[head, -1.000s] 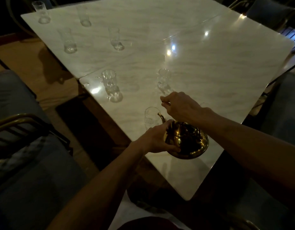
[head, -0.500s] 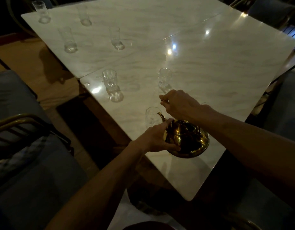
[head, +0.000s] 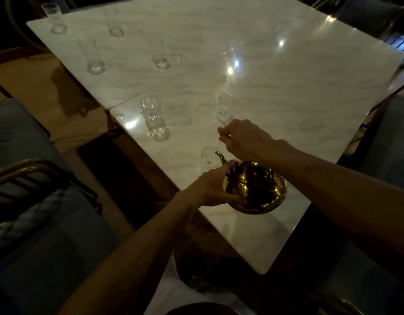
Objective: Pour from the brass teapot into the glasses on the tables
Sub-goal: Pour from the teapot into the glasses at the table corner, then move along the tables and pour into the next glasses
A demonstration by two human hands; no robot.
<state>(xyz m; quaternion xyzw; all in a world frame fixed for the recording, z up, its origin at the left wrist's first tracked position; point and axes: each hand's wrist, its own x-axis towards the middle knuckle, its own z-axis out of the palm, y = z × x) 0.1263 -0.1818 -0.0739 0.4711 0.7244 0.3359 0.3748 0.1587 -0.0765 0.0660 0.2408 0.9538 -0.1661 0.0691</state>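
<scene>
Brass teapot point(head: 255, 187) body cupped by left hand point(head: 210, 189), right hand point(head: 244, 139) clenched on handle

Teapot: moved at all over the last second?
No. The teapot sits at the same spot by the table's near edge, spout at the nearest glass; both hands keep their grip.

Dim, murky view; ceiling-light glare on the marble table point(head: 287, 92), wide-angle edge warp.

Your brass teapot point(head: 256, 189) shines polished and golden, mirror-smooth. The desk point(head: 276, 92) is pale veined marble, glossy under lamp glints. Clear glasses point(head: 154, 119) look smooth; the chair point(head: 21, 171) rail is brushed metal.
</scene>
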